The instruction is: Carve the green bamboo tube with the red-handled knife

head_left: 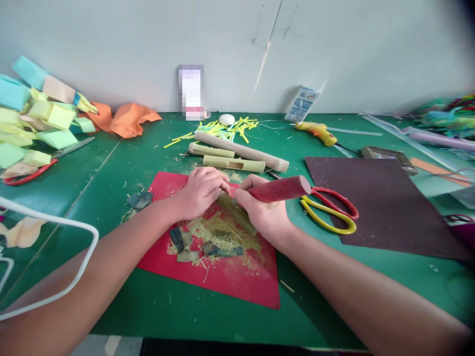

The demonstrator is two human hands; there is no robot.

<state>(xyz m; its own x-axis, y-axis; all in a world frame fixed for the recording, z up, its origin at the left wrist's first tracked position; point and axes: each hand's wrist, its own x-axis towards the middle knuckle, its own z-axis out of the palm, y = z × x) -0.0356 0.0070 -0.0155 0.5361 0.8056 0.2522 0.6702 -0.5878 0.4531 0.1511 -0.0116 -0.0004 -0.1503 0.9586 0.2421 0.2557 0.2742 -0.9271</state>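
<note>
A green bamboo tube [237, 213] lies slantwise over a red sheet [252, 286]. The fingers of my left hand [205, 193] are closed on its far end. My right hand [262, 211] is wrapped around a thick red wooden handle [281, 189], its butt pointing right; the working end is hidden by my fingers, against the tube. Shavings [202, 232] and dark bark-like chips [178, 241] are scattered on the sheet. Just beyond lie a bamboo tube with a rectangular slot [252, 165], a shorter bamboo piece [213, 151] and a pale wooden stick [247, 150].
Scissors with red and yellow handles [345, 228] rest partly on a dark sheet [382, 212]. A yellow glue gun [317, 133] lies behind. Folded paper pieces [44, 118] and red-handled scissors [35, 174] are at left. A white wire frame [91, 247] crosses above my left forearm.
</note>
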